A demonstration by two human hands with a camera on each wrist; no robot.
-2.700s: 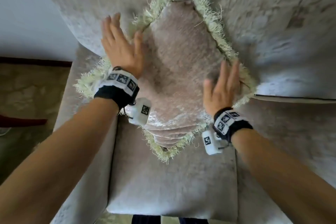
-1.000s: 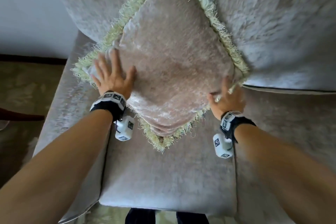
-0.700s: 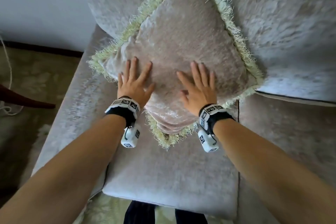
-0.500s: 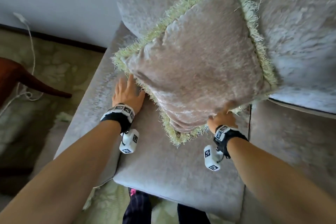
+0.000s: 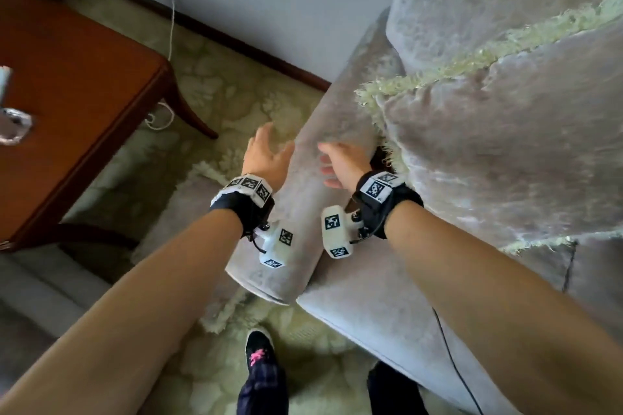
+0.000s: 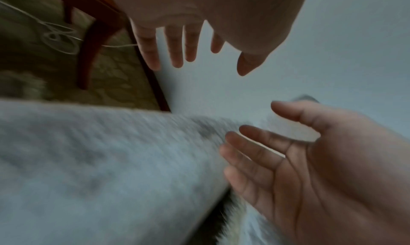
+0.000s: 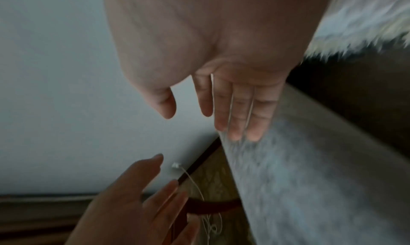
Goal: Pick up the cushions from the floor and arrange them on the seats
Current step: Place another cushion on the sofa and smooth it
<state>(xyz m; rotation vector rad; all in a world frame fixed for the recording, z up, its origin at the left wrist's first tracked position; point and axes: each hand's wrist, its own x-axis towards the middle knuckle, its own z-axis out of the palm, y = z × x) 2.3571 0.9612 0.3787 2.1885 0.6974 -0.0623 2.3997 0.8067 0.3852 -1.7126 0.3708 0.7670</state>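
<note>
A pinkish-grey cushion (image 5: 499,158) with a pale green fringe leans against the sofa backrest (image 5: 472,3) on the seat (image 5: 387,307), untouched. Another fringed cushion (image 5: 175,219) lies on the floor left of the armrest (image 5: 296,219), partly hidden by my left forearm. My left hand (image 5: 274,141) hovers over the armrest's outer edge, fingers spread and holding nothing. My right hand (image 5: 332,162) hovers above the armrest top, also empty with fingers extended. The left wrist view shows the left hand (image 6: 188,47) and right hand (image 6: 288,152) both with straight fingers.
A red-brown wooden table (image 5: 74,84) stands on the left over patterned carpet (image 5: 236,87). A white cable (image 5: 172,27) hangs from the wall behind it. My feet (image 5: 258,354) stand in front of the sofa's corner. A thin black cord (image 5: 455,364) runs down the seat front.
Both hands have let go of the cushion on the seat and swung left over the armrest. My view has turned left, bringing the floor, the table and the second cushion into sight.
</note>
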